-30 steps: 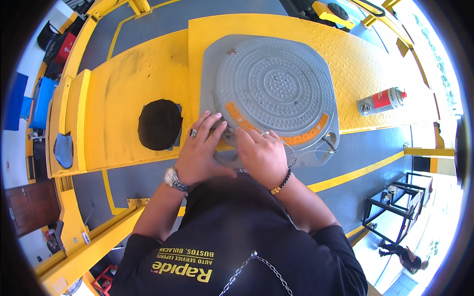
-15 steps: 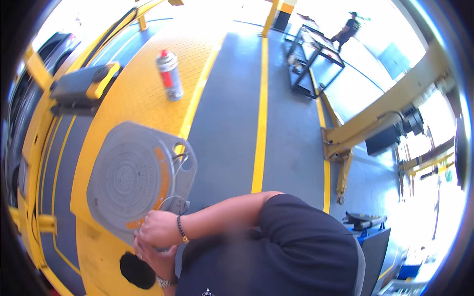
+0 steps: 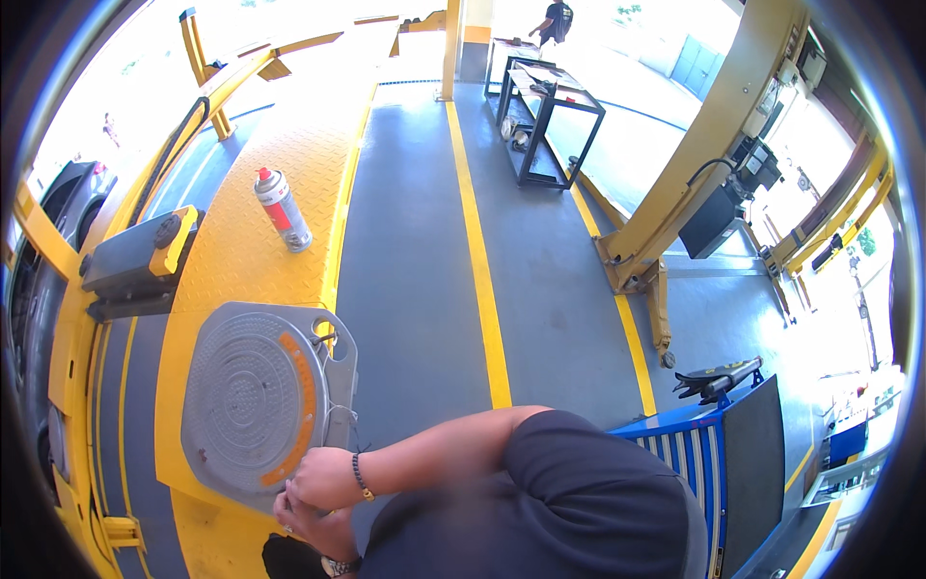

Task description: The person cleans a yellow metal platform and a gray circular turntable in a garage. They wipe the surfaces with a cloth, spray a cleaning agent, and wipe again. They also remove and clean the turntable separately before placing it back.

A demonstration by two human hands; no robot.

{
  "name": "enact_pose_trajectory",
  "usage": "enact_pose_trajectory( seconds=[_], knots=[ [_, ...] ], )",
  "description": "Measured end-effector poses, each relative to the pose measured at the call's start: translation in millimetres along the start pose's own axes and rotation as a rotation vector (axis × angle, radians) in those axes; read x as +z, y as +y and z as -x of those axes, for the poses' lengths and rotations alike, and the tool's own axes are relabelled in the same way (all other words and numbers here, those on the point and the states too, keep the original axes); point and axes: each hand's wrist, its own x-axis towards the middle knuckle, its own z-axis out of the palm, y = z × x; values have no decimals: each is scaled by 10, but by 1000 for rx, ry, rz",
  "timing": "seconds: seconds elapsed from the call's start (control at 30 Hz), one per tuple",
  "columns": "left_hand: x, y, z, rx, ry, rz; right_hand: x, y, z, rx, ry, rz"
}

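Note:
My right hand [image 3: 323, 479], with a beaded bracelet at the wrist, is closed at the near edge of a grey round-patterned turning plate [image 3: 241, 391]. Just below and against it, my left hand [image 3: 313, 521], wearing a ring and a watch, has its fingers curled in. Whatever lies between the fingers is hidden. The plate rests on a yellow ramp [image 3: 251, 212] and has an orange curved band and a handle hole. A thin cable [image 3: 333, 409] hangs along its right side, close to my right hand. Farther up the ramp stands a spray can [image 3: 284, 212] with a red nozzle.
A black patch [image 3: 291, 558] shows beside my left wrist. To the right are a blue tool cabinet [image 3: 690, 463] and a tan lift post [image 3: 709, 135]. A black trolley [image 3: 550, 121] stands farther off, with a person [image 3: 557, 21] behind it. A car [image 3: 68, 207] is at the left.
The view has swung, so the plate and spray can appear lower and the blue cabinet shows more. My hands stay together by the plate's near edge.

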Motion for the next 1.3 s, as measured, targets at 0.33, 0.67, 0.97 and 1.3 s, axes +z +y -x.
enact_pose_trajectory(
  seconds=[0.33, 0.67, 0.97, 1.3],
  knots=[
    [-176, 169, -60, 245, 25, -199, -60, -91, 395, -92, 115, 345],
    [-293, 66, 92, 536, -67, -52, -561, 965, 987, 292, 860, 87],
    [-124, 286, 24, 228, -229, -200, -589, 1541, 1017, 266, 350, 412],
    [-25, 396, 42, 67, -142, -288, -653, 1934, 753, -7, 477, 322]
  ],
)
